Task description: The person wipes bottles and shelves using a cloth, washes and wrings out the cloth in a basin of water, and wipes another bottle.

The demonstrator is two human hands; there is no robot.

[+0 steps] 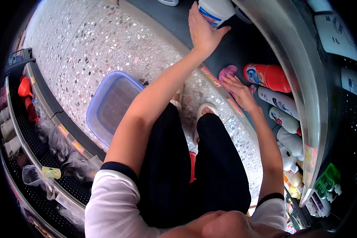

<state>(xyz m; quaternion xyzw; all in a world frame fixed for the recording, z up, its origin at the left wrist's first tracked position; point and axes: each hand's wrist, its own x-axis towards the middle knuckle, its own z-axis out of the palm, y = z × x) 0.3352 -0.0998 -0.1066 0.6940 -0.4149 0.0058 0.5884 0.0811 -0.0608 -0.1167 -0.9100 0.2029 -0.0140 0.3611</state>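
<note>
At the top, my left hand [205, 33] is against a white bottle with a blue and red label [220, 10], its thumb spread to the right and its fingers along the bottle's left side. My right hand [238, 92] presses a pink cloth [227, 72] flat onto the dark lower shelf [236, 51], fingers stretched out over it. Just right of the cloth stands a red bottle [270, 76], with a white bottle [279, 101] beside it.
A purple-rimmed basin [92, 113] of cloudy liquid sits on the speckled floor [103, 43]. More bottles [290, 142] line the right shelf under a curved metal edge [305, 79]. Another shelf [37, 150] with plastic-wrapped goods runs along the left.
</note>
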